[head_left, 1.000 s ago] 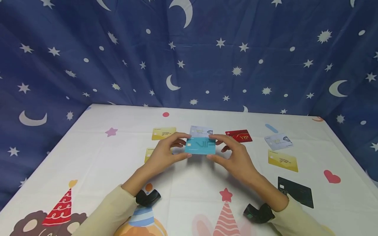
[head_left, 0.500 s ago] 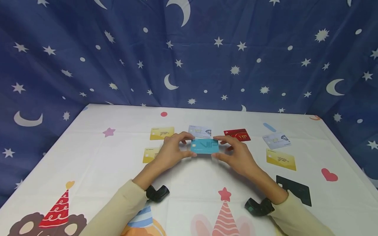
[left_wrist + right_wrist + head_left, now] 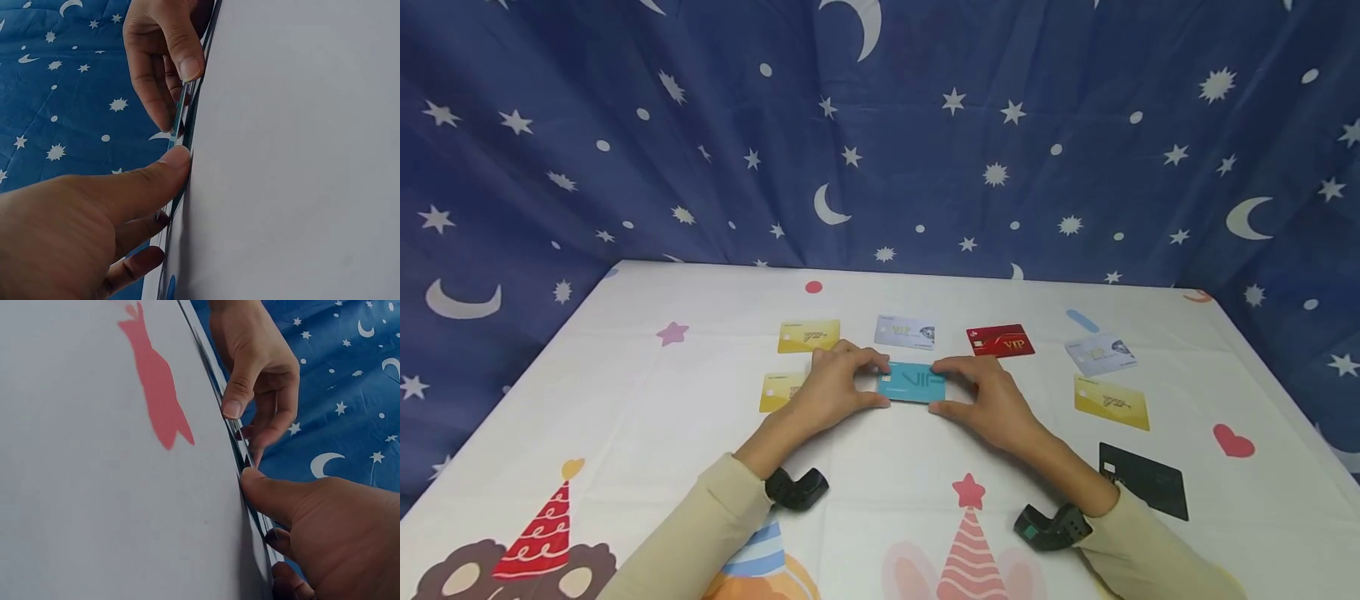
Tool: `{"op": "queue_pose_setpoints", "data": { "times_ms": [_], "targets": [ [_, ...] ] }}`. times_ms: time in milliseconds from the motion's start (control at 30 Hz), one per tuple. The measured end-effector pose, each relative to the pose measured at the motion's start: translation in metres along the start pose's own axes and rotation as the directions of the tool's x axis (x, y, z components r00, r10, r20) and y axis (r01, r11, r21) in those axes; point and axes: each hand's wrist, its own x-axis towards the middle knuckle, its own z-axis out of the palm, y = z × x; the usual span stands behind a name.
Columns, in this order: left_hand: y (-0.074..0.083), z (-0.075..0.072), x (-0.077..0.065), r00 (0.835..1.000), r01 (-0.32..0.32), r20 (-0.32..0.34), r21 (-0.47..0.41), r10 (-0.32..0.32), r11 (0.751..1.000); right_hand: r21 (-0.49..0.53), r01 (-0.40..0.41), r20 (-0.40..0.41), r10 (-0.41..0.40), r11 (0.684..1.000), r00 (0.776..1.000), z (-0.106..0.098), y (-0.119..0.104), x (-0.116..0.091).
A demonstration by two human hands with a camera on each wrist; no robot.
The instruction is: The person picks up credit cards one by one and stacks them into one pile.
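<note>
A teal VIP card (image 3: 913, 383) lies level between my two hands at mid-table, very low over the white cloth; whether it touches the cloth I cannot tell. My left hand (image 3: 831, 385) pinches its left end between thumb and fingers. At the right end, my right hand (image 3: 996, 402) grips the near and far edges the same way. Both wrist views show the card (image 3: 177, 119) almost edge-on, with the thumbs on its near side. Just beyond it lies a silver-white VIP card (image 3: 906, 332). A gold card (image 3: 781, 390) is partly covered by my left hand.
Another gold card (image 3: 808, 336) lies at the back left, and a red VIP card (image 3: 1000, 340) at the back right. Farther right are a silver-white card (image 3: 1101, 354), a gold card (image 3: 1111, 402) and a black card (image 3: 1144, 481). A starry blue curtain (image 3: 737, 125) hangs behind the table.
Both hands have brought the teal card lower and nearer to me, off the silver-white card it partly overlapped in view. It first shifted right, then slightly back left. Both hands keep their hold.
</note>
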Motion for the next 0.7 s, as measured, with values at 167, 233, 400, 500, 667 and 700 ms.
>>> {"op": "queue_pose_setpoints", "data": {
  "times_ms": [167,233,400,500,667,700],
  "targets": [
    [-0.0018,-0.0006,-0.0001,1.0,-0.006,0.0,0.021,0.006,1.0,-0.059,0.029,-0.002,-0.029,0.998,1.0,0.0011,0.0016,-0.0003],
    [-0.0026,-0.0006,-0.0001,1.0,0.002,0.004,0.019,-0.002,1.0,-0.074,0.036,0.003,-0.035,0.997,0.999,0.0011,0.0016,-0.0004],
    [-0.0035,-0.0006,-0.0002,1.0,0.011,0.023,0.012,-0.011,1.0,-0.091,0.042,0.016,-0.041,0.995,0.999,0.0008,0.0017,-0.0007],
    [-0.0047,-0.0006,-0.0004,0.999,0.006,0.031,0.005,-0.006,1.0,-0.1,0.046,0.016,-0.045,0.994,0.999,0.0006,0.0024,-0.0009],
    [-0.0061,-0.0002,-0.0006,0.999,0.009,0.042,-0.011,-0.009,1.0,-0.106,0.05,0.017,-0.048,0.993,0.999,0.0011,0.0037,-0.0014],
    [-0.0064,0.0001,-0.0006,0.999,0.009,0.044,-0.012,-0.009,1.0,-0.108,0.051,0.018,-0.049,0.993,0.999,0.0014,0.0042,-0.0015]
  ]
}}
